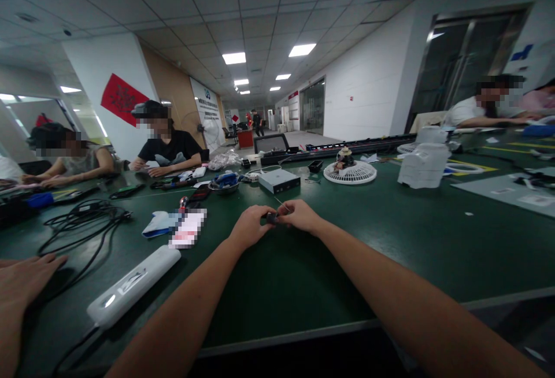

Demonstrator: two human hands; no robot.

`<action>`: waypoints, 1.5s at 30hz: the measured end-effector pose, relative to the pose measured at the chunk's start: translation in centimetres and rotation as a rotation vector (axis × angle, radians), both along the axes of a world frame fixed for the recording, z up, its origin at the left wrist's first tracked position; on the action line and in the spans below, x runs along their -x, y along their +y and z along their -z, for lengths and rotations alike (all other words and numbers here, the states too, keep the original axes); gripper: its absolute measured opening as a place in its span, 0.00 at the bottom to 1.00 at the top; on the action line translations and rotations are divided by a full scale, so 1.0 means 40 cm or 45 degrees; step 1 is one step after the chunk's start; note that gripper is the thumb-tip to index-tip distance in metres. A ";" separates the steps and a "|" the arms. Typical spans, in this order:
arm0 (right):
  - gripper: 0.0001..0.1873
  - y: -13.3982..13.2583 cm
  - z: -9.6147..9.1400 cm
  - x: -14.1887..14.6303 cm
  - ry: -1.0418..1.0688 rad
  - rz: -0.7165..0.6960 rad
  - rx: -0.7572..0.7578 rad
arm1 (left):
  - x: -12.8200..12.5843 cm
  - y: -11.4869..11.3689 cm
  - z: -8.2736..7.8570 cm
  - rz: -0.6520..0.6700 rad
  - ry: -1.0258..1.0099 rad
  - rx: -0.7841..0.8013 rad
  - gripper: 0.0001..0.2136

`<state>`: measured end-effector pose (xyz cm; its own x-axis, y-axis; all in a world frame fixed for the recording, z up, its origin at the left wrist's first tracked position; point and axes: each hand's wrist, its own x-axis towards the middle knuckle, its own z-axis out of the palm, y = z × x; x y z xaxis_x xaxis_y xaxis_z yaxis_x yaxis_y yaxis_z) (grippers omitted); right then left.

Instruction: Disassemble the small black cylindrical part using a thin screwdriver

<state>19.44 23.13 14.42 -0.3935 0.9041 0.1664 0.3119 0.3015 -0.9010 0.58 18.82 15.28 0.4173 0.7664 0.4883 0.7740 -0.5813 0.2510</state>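
Observation:
My left hand [249, 225] and my right hand [298, 214] meet over the green table [390, 239], a little beyond its middle. Both are closed in a pinch on one small dark part [272, 217] held between them. A thin wire [280, 203] sticks up and back from the part. I cannot make out what the part is. A grey box-shaped drive [280, 180] lies just behind my hands.
A white power strip [132, 286] lies front left, with black cables [82, 225] behind it. Another person's hand [26, 277] rests at the left edge. A white fan grille [350, 172] and a white fan body [422, 164] stand further back. People sit at the left and far right.

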 end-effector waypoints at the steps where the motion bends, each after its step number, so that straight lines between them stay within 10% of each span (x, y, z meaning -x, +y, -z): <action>1: 0.09 -0.003 -0.002 0.000 0.042 -0.044 0.053 | -0.001 0.001 0.001 0.013 0.004 -0.009 0.14; 21: 0.09 -0.006 -0.008 -0.004 -0.133 -0.079 0.019 | -0.003 -0.012 -0.011 0.059 0.060 0.016 0.12; 29: 0.06 -0.013 -0.013 -0.005 -0.342 0.039 -0.387 | 0.000 -0.012 -0.010 0.087 0.038 0.040 0.14; 35: 0.10 -0.018 -0.012 0.002 -0.399 0.113 -0.339 | 0.001 -0.007 -0.004 0.067 -0.036 0.020 0.14; 45: 0.07 0.002 -0.015 -0.014 -0.543 0.220 -0.507 | 0.014 0.008 0.000 -0.358 -0.120 0.110 0.13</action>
